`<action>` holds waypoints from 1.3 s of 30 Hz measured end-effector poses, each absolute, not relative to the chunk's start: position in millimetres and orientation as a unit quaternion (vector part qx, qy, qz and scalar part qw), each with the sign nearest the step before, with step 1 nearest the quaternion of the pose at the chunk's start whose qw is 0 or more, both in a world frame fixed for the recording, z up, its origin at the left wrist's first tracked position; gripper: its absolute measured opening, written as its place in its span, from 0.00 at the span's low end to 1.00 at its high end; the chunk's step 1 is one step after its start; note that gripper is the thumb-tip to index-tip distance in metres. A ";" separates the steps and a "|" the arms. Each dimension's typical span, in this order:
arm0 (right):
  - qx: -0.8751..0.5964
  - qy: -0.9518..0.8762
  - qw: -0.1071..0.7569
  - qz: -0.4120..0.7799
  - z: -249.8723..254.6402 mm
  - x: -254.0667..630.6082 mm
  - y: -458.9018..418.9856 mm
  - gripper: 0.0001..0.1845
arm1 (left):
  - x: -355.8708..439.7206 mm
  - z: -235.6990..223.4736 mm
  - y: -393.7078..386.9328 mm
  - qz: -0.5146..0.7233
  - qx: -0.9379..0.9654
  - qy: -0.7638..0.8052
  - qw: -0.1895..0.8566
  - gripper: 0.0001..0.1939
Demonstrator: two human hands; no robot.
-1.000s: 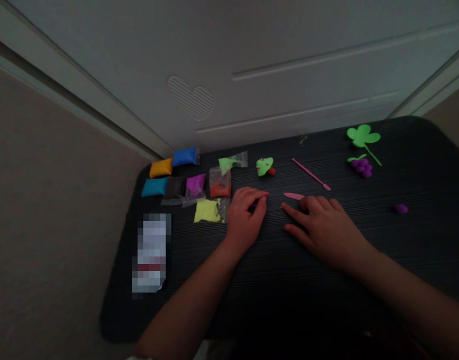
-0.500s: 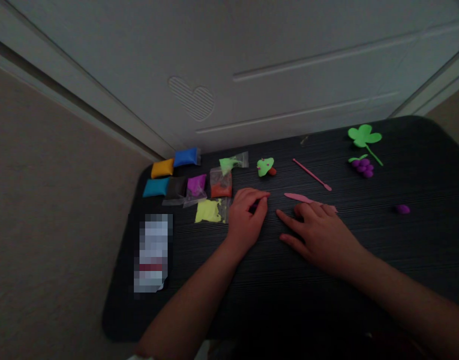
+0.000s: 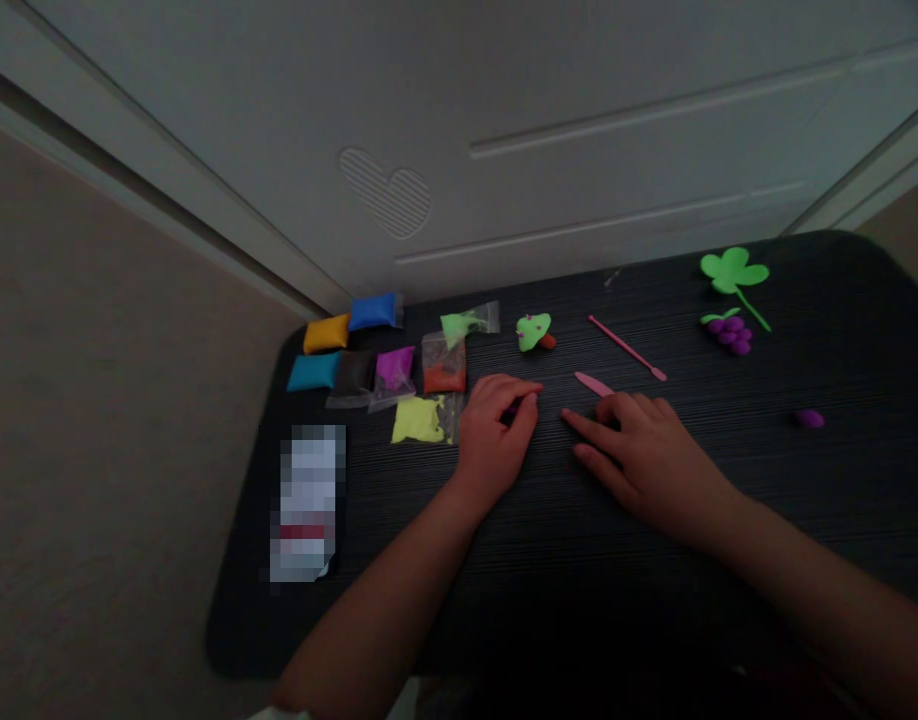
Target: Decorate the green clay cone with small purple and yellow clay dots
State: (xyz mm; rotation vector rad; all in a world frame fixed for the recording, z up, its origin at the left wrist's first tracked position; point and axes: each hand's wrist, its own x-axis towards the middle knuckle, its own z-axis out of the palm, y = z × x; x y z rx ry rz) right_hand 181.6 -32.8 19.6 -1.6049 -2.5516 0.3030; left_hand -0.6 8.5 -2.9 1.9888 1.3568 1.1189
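My left hand [image 3: 496, 432] rests on the table with its fingers curled and thumb tip near the index finger. A bit of purple clay [image 3: 513, 407] shows in the gap between them, mostly hidden. To its right, my right hand [image 3: 643, 450] is open, index finger stretched out to the tabletop and thumb apart from it. Its curled fingers partly cover a pink modelling knife [image 3: 594, 384] lying flat. Beyond the hands lie a thin pink modelling tool [image 3: 628, 348] and a green clay tree [image 3: 534, 331] with small pink dots and a red-brown trunk.
On the black table [image 3: 429, 560], several clay packets, including a blue one [image 3: 374, 312] and a yellow one [image 3: 418, 419], lie left. A blurred-out phone-shaped item [image 3: 307, 500] is nearer. Right are a green clover shape [image 3: 733, 270], purple grapes [image 3: 730, 334] and a purple lump [image 3: 809, 418]. A white panel [image 3: 616, 90] stands behind.
My right hand shifted slightly left and uncovered more of the pink knife, then moved back right over its handle end. My left hand has stayed in place around the purple clay.
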 end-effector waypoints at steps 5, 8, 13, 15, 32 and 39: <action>-0.537 -0.823 0.139 0.119 15.8 191.1 -25.3 0.19 | -0.2 -3.4 8.2 0.411 0.725 0.497 0.241 0.06; -0.536 -0.821 0.149 0.129 11.6 194.0 -22.9 0.17 | -0.2 -3.9 8.6 0.408 0.727 0.496 0.243 0.06; -0.538 -0.819 0.153 0.128 4.7 193.6 -21.0 0.14 | 0.1 -4.1 8.5 0.408 0.727 0.495 0.244 0.06; -0.540 -0.818 0.154 0.128 3.6 192.9 -20.4 0.13 | 0.3 -3.9 8.3 0.409 0.728 0.494 0.244 0.06; -0.559 -0.810 0.142 0.107 7.7 196.1 -16.2 0.09 | 0.3 -1.4 7.5 0.402 0.733 0.492 0.245 0.07; -0.566 -0.808 0.132 0.096 7.4 188.1 -17.4 0.10 | 0.8 -3.4 8.1 0.402 0.732 0.493 0.243 0.06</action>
